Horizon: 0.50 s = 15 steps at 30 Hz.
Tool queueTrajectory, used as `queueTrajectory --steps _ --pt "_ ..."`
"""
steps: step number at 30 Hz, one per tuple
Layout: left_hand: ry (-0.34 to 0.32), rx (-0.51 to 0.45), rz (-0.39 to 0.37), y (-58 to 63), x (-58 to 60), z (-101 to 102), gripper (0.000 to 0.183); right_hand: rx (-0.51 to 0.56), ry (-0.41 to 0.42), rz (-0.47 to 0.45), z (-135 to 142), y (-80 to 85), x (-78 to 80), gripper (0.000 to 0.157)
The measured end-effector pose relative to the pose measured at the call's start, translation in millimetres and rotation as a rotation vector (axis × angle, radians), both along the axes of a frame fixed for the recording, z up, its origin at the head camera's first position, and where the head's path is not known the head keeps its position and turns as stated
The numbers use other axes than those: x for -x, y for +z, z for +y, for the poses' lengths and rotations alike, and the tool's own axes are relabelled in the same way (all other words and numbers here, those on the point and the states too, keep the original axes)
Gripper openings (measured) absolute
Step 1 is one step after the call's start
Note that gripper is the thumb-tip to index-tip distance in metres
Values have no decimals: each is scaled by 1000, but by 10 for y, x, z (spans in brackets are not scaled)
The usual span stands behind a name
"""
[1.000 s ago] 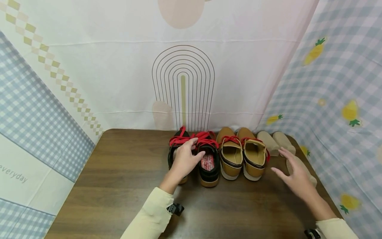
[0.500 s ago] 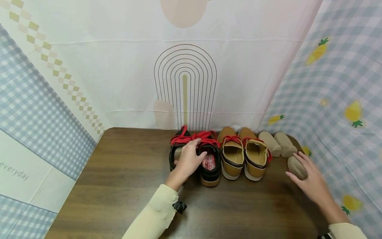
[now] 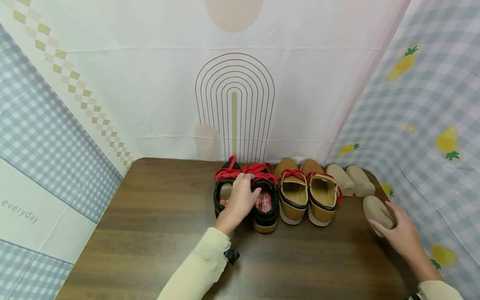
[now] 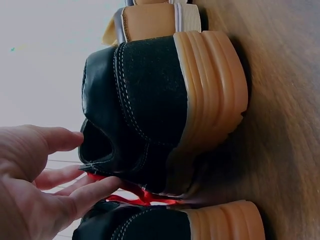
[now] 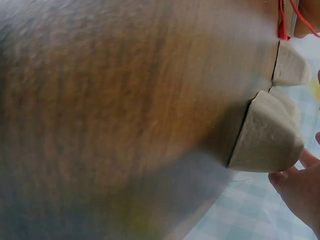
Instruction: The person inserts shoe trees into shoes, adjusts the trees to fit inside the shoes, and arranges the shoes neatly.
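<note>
My left hand is over the pair of black shoes with red laces, between the left shoe and the right shoe. Its thumb reaches the right shoe's collar, and its fingers extend beside the red laces. Part of a beige insert shows inside the left black shoe. At the table's right side, my right hand pinches the near end of a beige toe-shaped shoe insert, thumb on one side and fingers on the other. In the right wrist view this insert sits flat on the wood.
Two tan shoes with red laces stand right of the black pair. Beyond them, two more beige inserts lie at the back corner. A white patterned cloth hangs behind the wooden table, with checked cloth along the right side.
My right hand has moved right and down to the nearest beige insert and taken hold of it. The left hand has stayed over the black shoes.
</note>
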<state>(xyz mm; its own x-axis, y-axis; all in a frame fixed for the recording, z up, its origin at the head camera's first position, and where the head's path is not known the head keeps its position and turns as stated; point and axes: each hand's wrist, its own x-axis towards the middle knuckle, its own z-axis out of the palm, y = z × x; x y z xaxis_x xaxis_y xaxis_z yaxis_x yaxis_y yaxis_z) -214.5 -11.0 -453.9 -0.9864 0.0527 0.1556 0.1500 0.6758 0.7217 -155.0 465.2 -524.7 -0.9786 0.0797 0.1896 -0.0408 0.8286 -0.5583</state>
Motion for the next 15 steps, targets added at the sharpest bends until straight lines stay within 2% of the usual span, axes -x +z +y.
queueTrajectory --steps 5,10,15 --pt "10 19 -8 -13 11 27 34 1 -31 -58 94 -77 -13 90" --pt "20 49 67 -55 36 24 28 -57 -55 -108 158 -166 -12 90" --pt "17 82 105 -84 51 14 26 -90 -83 -84 158 -234 -12 83"
